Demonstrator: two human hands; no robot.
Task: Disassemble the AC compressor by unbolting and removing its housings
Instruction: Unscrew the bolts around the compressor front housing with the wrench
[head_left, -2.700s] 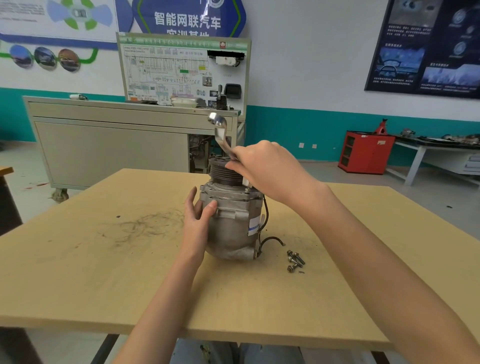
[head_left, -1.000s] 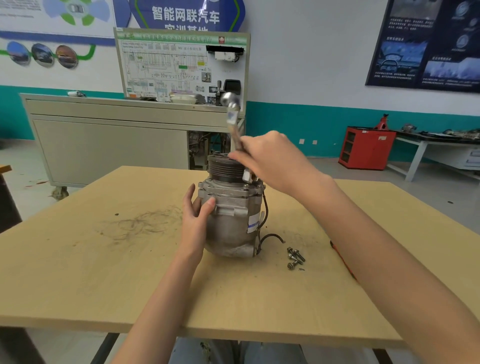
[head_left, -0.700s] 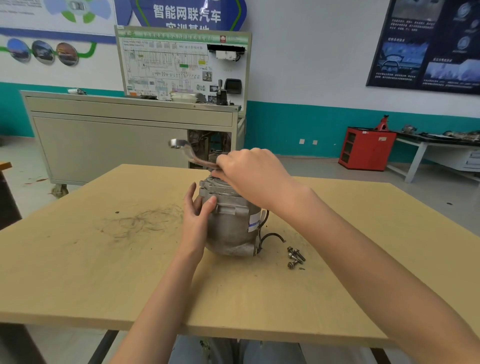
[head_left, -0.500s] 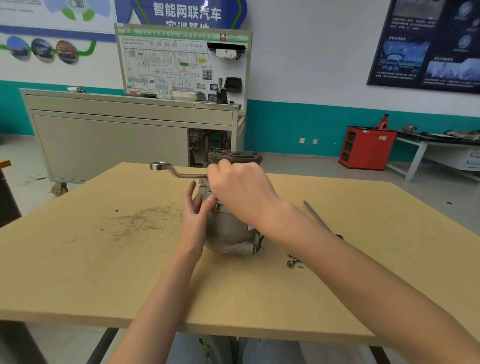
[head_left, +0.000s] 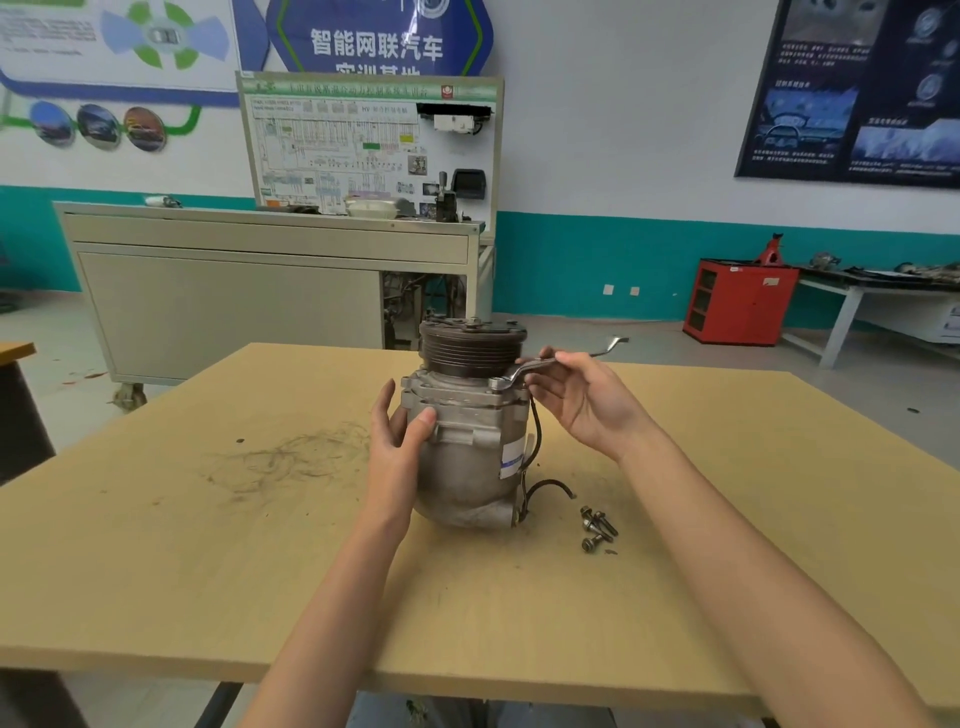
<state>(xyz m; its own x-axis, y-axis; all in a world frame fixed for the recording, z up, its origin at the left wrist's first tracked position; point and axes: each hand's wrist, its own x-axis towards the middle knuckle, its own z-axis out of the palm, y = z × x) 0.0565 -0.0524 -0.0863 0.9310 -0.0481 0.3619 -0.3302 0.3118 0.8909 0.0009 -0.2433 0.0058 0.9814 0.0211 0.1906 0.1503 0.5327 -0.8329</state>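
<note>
1. Head view: we have the grey cast-metal AC compressor (head_left: 467, 457) standing upright near the middle of the tan wooden tabletop (head_left: 208, 571), with its dark ribbed pulley (head_left: 470, 348) on top.
2. Our left grip (head_left: 400, 447) clasps the left side of the housing. The thumb lies across the front just under the flange and the fingers run up the far side.
3. Our right grip (head_left: 582, 405), palm turned up, pinches the shank of a silver offset ring wrench (head_left: 519, 373) between thumb and fingertips.
4. The near ring of the wrench sits on the front right corner of the housing's upper flange, just below the pulley. Its far end points away to the right, above the tabletop. We cannot tell what lies beneath the ring.
5. Three loose dark flanged bolts (head_left: 597, 525) lie together on the tabletop, near the right of the compressor's base.
6. A thin black wire (head_left: 545, 486) runs down the right side of the compressor and curls onto the tabletop between the base and the bolts. A white and blue label (head_left: 511, 457) is stuck on that same side.
7. Dark scuff marks (head_left: 280, 457) smear the tabletop to the left of the compressor.
8. Beyond the tabletop stands a long grey metal cabinet (head_left: 234, 301) with a wiring-diagram board (head_left: 337, 150) above it. A red metal cabinet (head_left: 737, 301) sits against the teal and white wall at far right.
</note>
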